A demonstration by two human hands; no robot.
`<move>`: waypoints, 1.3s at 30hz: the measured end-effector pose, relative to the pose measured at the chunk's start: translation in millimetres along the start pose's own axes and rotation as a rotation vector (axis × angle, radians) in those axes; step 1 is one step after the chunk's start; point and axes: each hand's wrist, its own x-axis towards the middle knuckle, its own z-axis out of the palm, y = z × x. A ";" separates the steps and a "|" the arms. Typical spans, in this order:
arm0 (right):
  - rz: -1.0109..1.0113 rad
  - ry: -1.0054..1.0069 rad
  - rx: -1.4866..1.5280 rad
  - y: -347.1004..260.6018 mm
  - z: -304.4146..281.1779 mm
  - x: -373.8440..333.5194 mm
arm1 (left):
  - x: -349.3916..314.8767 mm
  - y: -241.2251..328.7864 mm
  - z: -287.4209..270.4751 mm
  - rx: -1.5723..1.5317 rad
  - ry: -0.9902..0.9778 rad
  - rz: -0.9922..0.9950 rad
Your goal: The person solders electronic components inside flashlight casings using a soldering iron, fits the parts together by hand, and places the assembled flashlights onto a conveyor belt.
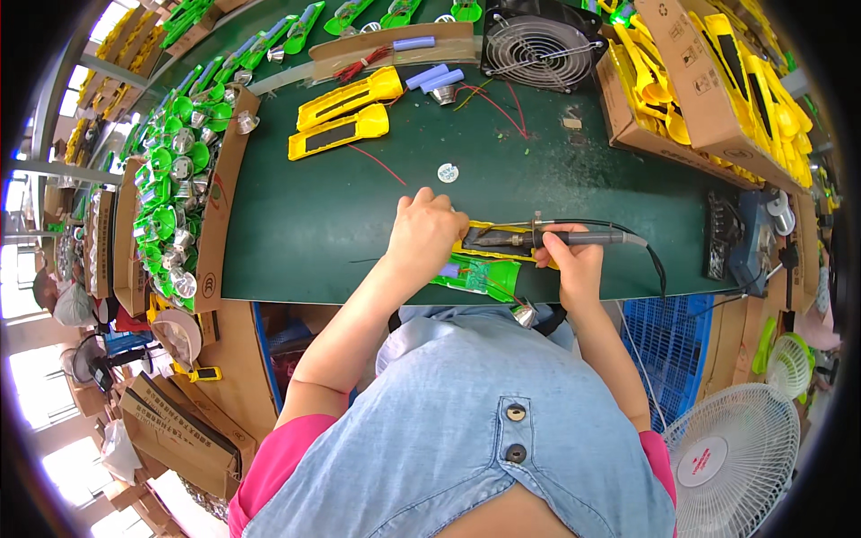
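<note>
My right hand (pixel 574 262) grips a soldering iron (pixel 581 238) like a pen, its metal tip pointing left over a yellow flashlight shell (pixel 502 228) with a black inlay. At the left end of that shell, my left hand (pixel 423 231) is closed on it, its fingertips partly hidden. Just below, near the table's front edge, lies a green flashlight shell (pixel 489 278) with a blue-purple cell and thin wires. A silver reflector cup (pixel 524 315) hangs by the edge at its right end. The iron's black cable (pixel 659 264) curves down to the right.
Two yellow shells (pixel 345 117), purple cells (pixel 434 79) and loose wires lie farther back. A black fan (pixel 543 49) stands behind them. Left is a box of green flashlight parts (pixel 235 179); right, cartons (pixel 695 99) of yellow shells. A blue device (pixel 758 242) sits at the right edge.
</note>
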 end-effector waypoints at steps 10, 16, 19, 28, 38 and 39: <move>0.006 0.058 -0.018 3.0 -0.3 2.4 | 4.8 4.9 10.6 0.270 -0.015 0.034; -0.032 0.051 0.024 3.8 -3.8 -8.5 | -10.6 15.6 11.8 0.284 0.042 0.018; -0.059 0.043 0.011 2.7 -5.8 -5.1 | -9.3 11.6 7.4 0.288 0.024 0.040; -0.149 0.110 0.005 -7.2 -17.5 6.5 | 34.3 -62.0 -101.2 0.608 0.119 0.256; -0.173 0.183 0.041 -2.7 -20.8 -3.6 | 31.2 -345.5 -254.9 0.313 0.393 -1.061; -0.142 0.203 0.059 -2.4 -21.1 -4.7 | 28.4 -338.5 -252.5 0.350 0.343 -1.122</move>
